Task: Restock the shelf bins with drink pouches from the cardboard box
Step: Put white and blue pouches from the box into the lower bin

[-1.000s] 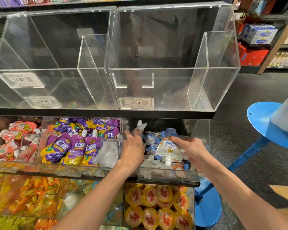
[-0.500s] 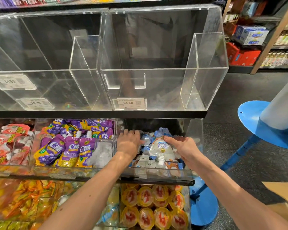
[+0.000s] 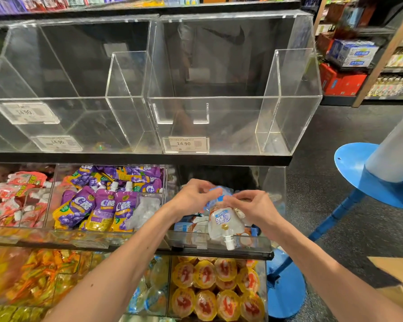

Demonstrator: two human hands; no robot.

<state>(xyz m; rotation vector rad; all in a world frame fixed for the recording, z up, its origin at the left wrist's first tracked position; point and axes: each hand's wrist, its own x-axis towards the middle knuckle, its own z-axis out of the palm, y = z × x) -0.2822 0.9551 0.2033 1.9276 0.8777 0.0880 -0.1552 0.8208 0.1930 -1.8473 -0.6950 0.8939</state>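
The shelf [image 3: 149, 159] carries rows of clear acrylic bins. The upper bins [image 3: 289, 101] show only price tags, while the middle row is partly stocked. The work is at the right-hand bin [image 3: 186, 242] of that row, just beside the one full of purple pouches [image 3: 102, 205]. The cardboard box [image 3: 398, 289] shows only as a corner at the lower right, well apart from both hands. The step in hand looks like placing: a white-and-blue pouch [image 3: 223, 223] hangs spout-down over the front of that bin, above others of its kind lying inside. The next move probably calls for lowering or turning it so that it settles among them and does not tip over the low front wall, then reaching back to the box. Both forearms come in from below and converge. The left hand [image 3: 192, 201] and right hand [image 3: 254, 209] meet at the pouch's upper edge, each pinching it with curled fingers and thumb.
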